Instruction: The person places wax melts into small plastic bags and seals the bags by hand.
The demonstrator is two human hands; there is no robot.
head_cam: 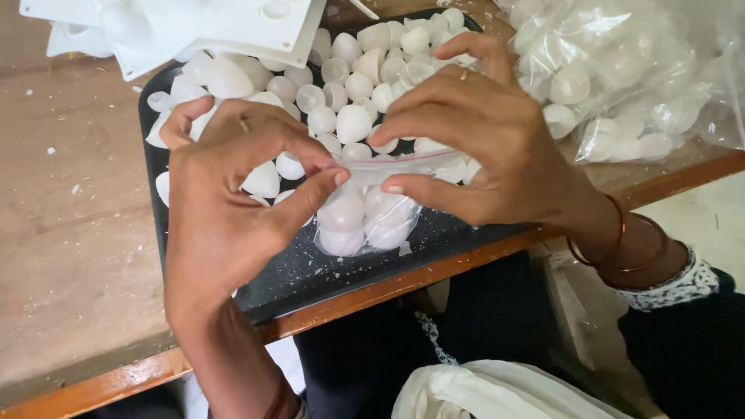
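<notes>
A small clear zip bag (365, 217) filled with several white dome-shaped plastic shells hangs over the black tray (295, 271). My left hand (225, 202) pinches the bag's top edge from the left with thumb and forefinger. My right hand (481, 140) pinches the same top edge from the right, fingers curled over it. Both hands wear a ring; my right wrist has bangles. Behind the hands, a heap of loose white shells (349, 85) covers the far part of the tray.
White moulded plastic sheets (178, 27) lie at the top left, overlapping the tray. Large clear bags of packed shells (621, 70) sit at the top right. The wooden table (70, 194) has an orange front edge; my lap and a white cloth (497, 392) lie below it.
</notes>
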